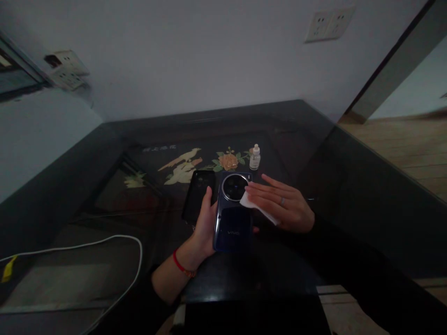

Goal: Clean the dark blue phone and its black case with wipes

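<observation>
My left hand [204, 228] is wrapped round a dark blue smartphone [233, 225], its back with the large round camera ring facing up. Its thumb lies along the left side, and a fingertip shows past the right edge. My right hand [282, 204] presses a folded white wipe [260, 210] against the phone's back, by the lower right of the camera ring. On the table, just left of the phone, lies a black phone case [199, 197], partly hidden by my left thumb. A small clear dropper bottle [254, 158] with a white cap stands upright beyond the phone.
The glossy dark table [115, 139] carries a painted bird and flower pattern [228, 161] and meets the wall at the back. A white cable [118, 236] with a yellow tag [9, 269] curves over the left side. Wall sockets [330, 24] are above at right.
</observation>
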Tool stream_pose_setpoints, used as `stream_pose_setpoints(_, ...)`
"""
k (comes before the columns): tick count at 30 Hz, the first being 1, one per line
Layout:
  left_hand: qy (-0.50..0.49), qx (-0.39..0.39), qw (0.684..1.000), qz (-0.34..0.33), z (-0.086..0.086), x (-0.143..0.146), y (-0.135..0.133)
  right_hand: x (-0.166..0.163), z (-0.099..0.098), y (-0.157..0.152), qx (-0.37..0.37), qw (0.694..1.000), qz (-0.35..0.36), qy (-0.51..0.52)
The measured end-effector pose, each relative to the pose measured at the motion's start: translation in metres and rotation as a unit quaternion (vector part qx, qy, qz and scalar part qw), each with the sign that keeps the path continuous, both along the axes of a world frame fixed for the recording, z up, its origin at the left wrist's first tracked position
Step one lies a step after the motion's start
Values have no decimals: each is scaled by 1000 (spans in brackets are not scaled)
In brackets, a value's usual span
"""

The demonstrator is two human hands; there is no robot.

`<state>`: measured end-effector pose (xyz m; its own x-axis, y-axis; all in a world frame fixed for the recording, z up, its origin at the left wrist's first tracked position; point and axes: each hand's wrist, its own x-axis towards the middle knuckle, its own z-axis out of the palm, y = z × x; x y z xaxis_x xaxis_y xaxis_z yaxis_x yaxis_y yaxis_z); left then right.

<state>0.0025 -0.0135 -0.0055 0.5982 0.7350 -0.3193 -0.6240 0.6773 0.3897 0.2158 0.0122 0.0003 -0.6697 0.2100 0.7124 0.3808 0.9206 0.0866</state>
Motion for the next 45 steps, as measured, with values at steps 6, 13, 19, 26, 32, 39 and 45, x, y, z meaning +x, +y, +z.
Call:
stream_pose_setpoints(6,28,-28,999,7,-1,7,-3,-12,2,-5,-1,1000,0,3)
stream_pose_setpoints(13,6,-8,1000,-16,1,9,-7,-5,-1,4,-33,998,-42,13)
stream_pose_setpoints(19,44,-43,997,39,3,7,-2,-10,0,-7,-16,999,21,-29)
stream_pose_setpoints(26,13,-11,1000,-13,0,13,-9,-9,-1,0,-36,998,-50,25)
stream_pose_setpoints(32,48,0,999,-17,-6,14,-13,-19,1,-2,1,999,-32,-42)
stream_pose_setpoints(39,28,17,999,-20,-6,11,-10,-11,2,-1,-5,998,-60,-36)
stream_pose_setpoints(45,4,7,1000,-17,-11,10,-9,-11,1,-2,3,998,-42,-45)
